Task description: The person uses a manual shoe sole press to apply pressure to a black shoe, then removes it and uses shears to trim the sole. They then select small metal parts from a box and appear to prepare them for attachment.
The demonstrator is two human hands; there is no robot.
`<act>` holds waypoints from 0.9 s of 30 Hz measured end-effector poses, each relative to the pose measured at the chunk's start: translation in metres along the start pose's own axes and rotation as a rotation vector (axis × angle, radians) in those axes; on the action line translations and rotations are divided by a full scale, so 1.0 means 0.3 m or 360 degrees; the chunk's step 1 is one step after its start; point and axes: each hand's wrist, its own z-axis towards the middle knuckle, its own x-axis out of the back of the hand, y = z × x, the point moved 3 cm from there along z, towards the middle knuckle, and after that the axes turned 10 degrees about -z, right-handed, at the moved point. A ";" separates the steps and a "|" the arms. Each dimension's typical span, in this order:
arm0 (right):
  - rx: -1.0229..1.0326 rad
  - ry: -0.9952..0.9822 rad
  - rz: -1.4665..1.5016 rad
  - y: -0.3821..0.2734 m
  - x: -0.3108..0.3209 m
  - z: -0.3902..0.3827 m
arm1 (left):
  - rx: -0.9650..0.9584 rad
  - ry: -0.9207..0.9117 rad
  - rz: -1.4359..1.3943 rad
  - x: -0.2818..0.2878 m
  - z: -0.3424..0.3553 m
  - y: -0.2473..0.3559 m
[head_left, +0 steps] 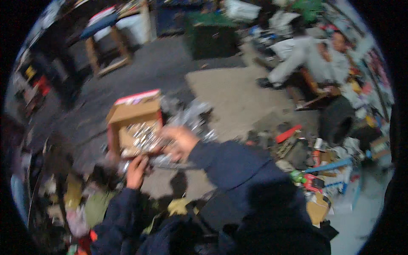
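Cardboard box point(135, 123), open-topped with a red-edged flap, is held up over the floor left of centre, full of shiny metal parts point(142, 135); its long axis cannot be told through the blur. Left hand point(137, 169) grips its lower edge, fingers curled; right hand point(180, 142) closes on its near side. More silvery parts point(193, 112) lie behind. Scattered tools point(306, 170) clutter the grey concrete floor point(178, 63), and a seated person point(318, 63) is well apart.

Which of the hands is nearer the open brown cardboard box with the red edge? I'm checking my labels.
Right. The right hand rests at the open brown cardboard box with the red edge, over its shiny metal parts; the left hand sits just below it.
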 end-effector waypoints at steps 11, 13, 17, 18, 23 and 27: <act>0.0412 -0.0162 0.0256 -0.247 0.004 -0.152 | 0.0212 0.0165 0.0775 0.298 0.045 0.024; 0.0498 -0.0100 0.0125 -0.314 0.030 -0.185 | 0.0127 0.0199 0.1020 0.367 0.125 0.044; 0.0653 -0.0045 -0.0031 -0.388 0.081 -0.260 | 0.0193 0.0097 0.1671 0.472 0.336 0.021; 0.0600 0.0073 -0.0028 -0.380 0.090 -0.258 | 0.0225 0.0028 0.1793 0.489 0.395 0.007; 0.0474 0.0247 -0.0079 -0.333 0.080 -0.182 | 0.0358 -0.0155 0.2057 0.487 0.607 -0.127; 0.0193 0.0340 -0.0072 -0.311 0.108 -0.153 | 0.0481 -0.0421 0.2050 0.437 0.719 -0.291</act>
